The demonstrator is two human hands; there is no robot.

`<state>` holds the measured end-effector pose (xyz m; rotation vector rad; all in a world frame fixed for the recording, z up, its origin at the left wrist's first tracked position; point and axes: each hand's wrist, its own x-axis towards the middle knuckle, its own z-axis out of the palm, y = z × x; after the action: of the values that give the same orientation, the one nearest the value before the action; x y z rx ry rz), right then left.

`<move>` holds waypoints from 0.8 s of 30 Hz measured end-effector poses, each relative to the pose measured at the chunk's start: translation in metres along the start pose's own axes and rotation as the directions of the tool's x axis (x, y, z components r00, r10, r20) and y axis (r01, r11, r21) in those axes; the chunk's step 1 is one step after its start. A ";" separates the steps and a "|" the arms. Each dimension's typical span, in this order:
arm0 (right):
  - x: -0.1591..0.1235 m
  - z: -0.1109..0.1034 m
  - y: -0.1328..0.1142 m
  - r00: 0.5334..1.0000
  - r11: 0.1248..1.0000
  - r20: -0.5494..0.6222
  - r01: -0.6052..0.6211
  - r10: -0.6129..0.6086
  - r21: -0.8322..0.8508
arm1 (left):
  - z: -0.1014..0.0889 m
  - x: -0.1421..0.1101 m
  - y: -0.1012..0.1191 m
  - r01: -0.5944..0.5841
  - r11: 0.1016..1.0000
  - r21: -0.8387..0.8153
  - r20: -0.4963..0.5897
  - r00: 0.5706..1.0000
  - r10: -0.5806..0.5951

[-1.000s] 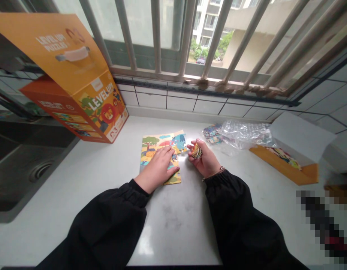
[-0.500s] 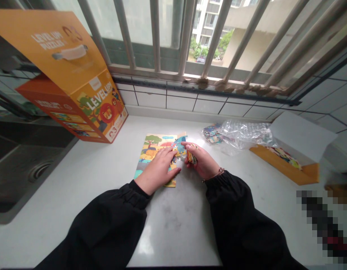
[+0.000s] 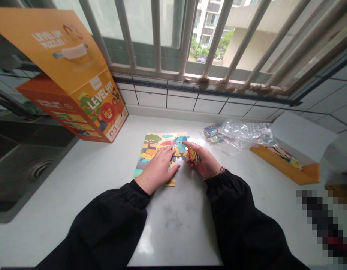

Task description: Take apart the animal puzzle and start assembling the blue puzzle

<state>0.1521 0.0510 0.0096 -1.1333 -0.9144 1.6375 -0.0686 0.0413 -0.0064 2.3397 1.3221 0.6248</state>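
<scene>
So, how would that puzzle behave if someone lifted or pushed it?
Lifted by an edge, the puzzle would probably come apart, since its uneven outline suggests separate pieces. It looks light, being thin and flat. Pushed, it may slide across the smooth, shiny counter.

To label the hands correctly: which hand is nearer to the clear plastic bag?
Right. The right hand is front-left of the plastic bag; the left hand lies farther left, on the puzzle.

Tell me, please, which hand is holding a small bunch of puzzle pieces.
The right hand, with a bracelet at its wrist; the left hand is spread over the puzzle instead.
</scene>
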 end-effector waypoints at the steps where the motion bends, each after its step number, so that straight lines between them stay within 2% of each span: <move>1: -0.001 0.000 -0.001 1.000 1.000 0.011 0.005 -0.005 0.007 | 0.000 0.000 0.000 0.004 1.000 -0.004 -0.006 1.000 -0.004; 9: -0.007 0.002 -0.007 0.995 0.997 0.063 0.072 -0.071 -0.022 | -0.002 0.000 0.002 0.026 0.997 -0.068 -0.088 0.996 -0.032; 11: -0.009 -0.001 -0.008 0.982 0.995 0.166 0.096 -0.089 -0.036 | -0.003 0.001 0.002 0.029 0.995 -0.098 -0.139 0.989 -0.043; 14: -0.014 -0.003 -0.010 0.930 0.993 0.356 0.111 -0.091 -0.038 | -0.005 0.003 0.002 0.052 0.988 -0.146 -0.217 0.973 -0.083; 16: -0.017 -0.002 -0.011 0.902 0.993 0.424 0.113 -0.086 -0.038 | -0.006 0.004 0.003 0.068 0.975 -0.213 -0.244 0.962 -0.121; 20: -0.018 0.001 -0.012 0.892 0.992 0.444 0.116 -0.086 -0.041 | -0.007 0.003 0.008 0.088 0.933 -0.350 -0.235 0.956 -0.178; 24: -0.017 0.000 -0.010 0.885 0.993 0.460 0.111 -0.078 -0.047 | -0.009 0.002 0.016 0.094 0.914 -0.394 -0.204 0.961 -0.187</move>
<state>0.1575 0.0382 0.0236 -0.7389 -1.3170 1.8376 -0.0617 0.0364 0.0100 1.8808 1.3145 1.0404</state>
